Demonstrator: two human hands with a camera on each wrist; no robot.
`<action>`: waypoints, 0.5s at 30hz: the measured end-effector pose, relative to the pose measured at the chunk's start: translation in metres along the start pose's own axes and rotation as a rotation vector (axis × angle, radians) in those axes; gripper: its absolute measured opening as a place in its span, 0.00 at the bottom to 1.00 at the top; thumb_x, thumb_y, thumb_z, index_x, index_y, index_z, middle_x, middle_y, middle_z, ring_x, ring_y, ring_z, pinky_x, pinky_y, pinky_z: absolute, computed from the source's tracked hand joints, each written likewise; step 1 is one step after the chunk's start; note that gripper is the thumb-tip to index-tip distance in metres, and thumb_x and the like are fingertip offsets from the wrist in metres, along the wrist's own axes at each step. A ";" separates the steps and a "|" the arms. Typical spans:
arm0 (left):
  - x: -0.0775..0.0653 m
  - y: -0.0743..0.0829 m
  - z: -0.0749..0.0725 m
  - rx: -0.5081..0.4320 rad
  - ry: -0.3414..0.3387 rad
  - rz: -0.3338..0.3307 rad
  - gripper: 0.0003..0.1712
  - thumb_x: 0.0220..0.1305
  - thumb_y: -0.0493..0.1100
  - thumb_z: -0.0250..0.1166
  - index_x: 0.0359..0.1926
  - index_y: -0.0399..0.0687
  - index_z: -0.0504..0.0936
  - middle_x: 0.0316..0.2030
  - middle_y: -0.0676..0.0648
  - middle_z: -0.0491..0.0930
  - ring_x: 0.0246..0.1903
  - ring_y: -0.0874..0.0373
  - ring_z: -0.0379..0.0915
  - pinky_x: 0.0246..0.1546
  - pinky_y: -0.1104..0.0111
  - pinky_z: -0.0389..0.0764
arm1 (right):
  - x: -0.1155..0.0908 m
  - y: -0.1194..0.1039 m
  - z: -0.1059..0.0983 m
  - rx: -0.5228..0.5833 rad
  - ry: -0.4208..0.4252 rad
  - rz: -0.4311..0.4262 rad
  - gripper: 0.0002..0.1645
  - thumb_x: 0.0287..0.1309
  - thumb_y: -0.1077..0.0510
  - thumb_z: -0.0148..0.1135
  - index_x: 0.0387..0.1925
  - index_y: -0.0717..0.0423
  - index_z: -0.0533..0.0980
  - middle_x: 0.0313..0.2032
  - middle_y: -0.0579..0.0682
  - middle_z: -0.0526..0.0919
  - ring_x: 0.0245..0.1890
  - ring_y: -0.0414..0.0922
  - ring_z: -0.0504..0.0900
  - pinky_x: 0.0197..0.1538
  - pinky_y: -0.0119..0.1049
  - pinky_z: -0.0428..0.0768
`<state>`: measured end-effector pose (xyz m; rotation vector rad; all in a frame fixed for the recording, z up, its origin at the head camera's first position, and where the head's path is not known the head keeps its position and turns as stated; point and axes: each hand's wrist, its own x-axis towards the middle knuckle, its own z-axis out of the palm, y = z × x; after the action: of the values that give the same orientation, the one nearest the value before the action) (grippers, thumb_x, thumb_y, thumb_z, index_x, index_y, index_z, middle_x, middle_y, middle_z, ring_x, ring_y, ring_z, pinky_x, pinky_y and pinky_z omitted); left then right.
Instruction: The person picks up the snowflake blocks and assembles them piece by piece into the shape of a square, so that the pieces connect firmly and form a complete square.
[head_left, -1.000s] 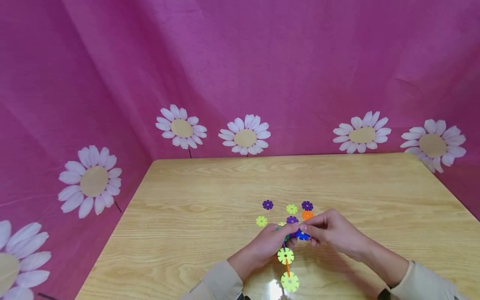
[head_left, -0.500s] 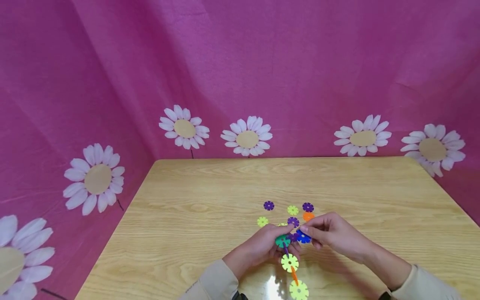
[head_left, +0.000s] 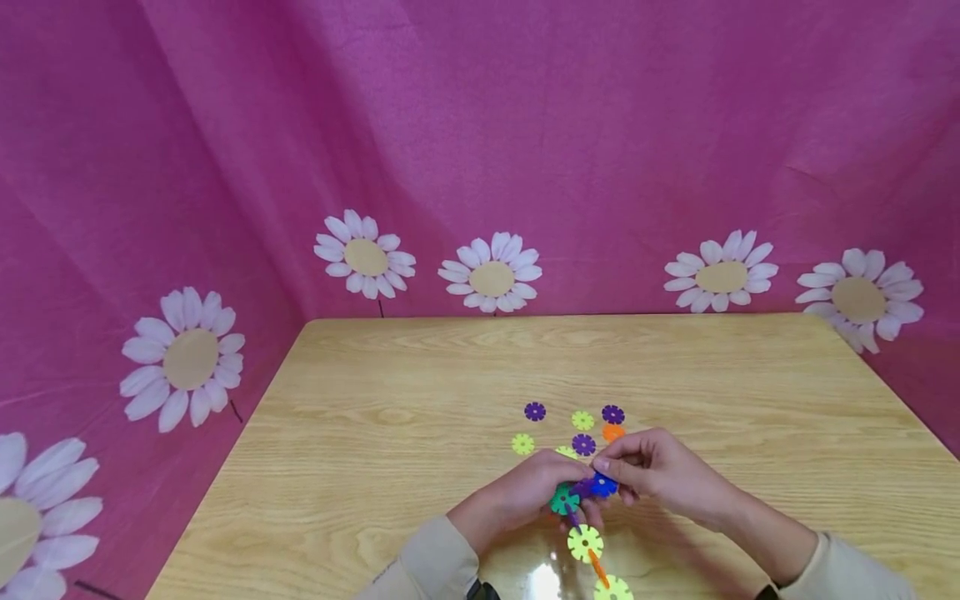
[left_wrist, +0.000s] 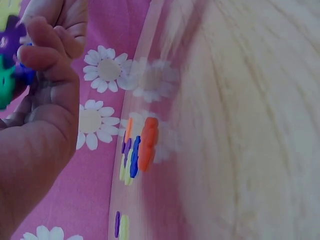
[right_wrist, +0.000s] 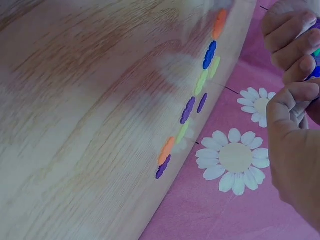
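Note:
A chain of slotted plastic discs hangs between the hands in the head view. My left hand (head_left: pixel 517 487) grips it near the purple disc (head_left: pixel 581 489) and the green disc (head_left: pixel 564 500), with the thumb on top. My right hand (head_left: pixel 667 475) pinches the blue disc (head_left: pixel 604 485) at the chain's far end between thumb and fingertips. Below the green disc hang a yellow disc (head_left: pixel 585 543), an orange disc (head_left: pixel 598 570) seen edge-on and another yellow disc (head_left: pixel 613 590), cut by the frame's bottom. Fingers hide part of the joint between purple and blue.
Several loose discs lie flat on the wooden table (head_left: pixel 375 417) beyond the hands: purple (head_left: pixel 535 412), yellow (head_left: pixel 522 443) and orange (head_left: pixel 613 432) among them. In the left wrist view, a blue disc (left_wrist: pixel 135 157) lies there too. A pink flowered cloth (head_left: pixel 600 125) surrounds the table.
The chain's hanging end has swung down and to the right. The green disc, mostly covered before, now shows its face. Both hands stay close together, having sunk slightly.

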<state>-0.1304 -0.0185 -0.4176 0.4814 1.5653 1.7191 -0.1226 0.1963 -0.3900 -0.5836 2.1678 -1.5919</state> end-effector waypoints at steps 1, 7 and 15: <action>0.001 0.000 0.000 0.002 0.005 0.003 0.28 0.72 0.47 0.51 0.48 0.19 0.78 0.22 0.53 0.82 0.20 0.65 0.75 0.20 0.75 0.72 | 0.001 0.000 0.000 0.000 0.002 0.001 0.16 0.69 0.57 0.59 0.44 0.68 0.82 0.24 0.45 0.83 0.22 0.33 0.77 0.27 0.30 0.80; 0.003 -0.001 0.003 0.017 0.051 0.011 0.30 0.73 0.48 0.52 0.44 0.17 0.78 0.20 0.52 0.81 0.20 0.65 0.75 0.22 0.76 0.73 | 0.002 0.001 0.001 -0.002 0.017 0.022 0.17 0.70 0.56 0.59 0.44 0.68 0.81 0.25 0.48 0.83 0.22 0.35 0.79 0.29 0.32 0.82; 0.004 -0.004 0.003 -0.005 0.112 -0.011 0.27 0.73 0.46 0.53 0.44 0.17 0.79 0.20 0.51 0.81 0.21 0.65 0.78 0.23 0.77 0.75 | 0.003 0.004 -0.010 -0.115 0.044 0.056 0.16 0.71 0.56 0.56 0.42 0.66 0.81 0.26 0.52 0.80 0.23 0.37 0.78 0.27 0.32 0.80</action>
<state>-0.1293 -0.0135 -0.4215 0.3795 1.6384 1.7677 -0.1312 0.2033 -0.3911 -0.5214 2.2993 -1.4728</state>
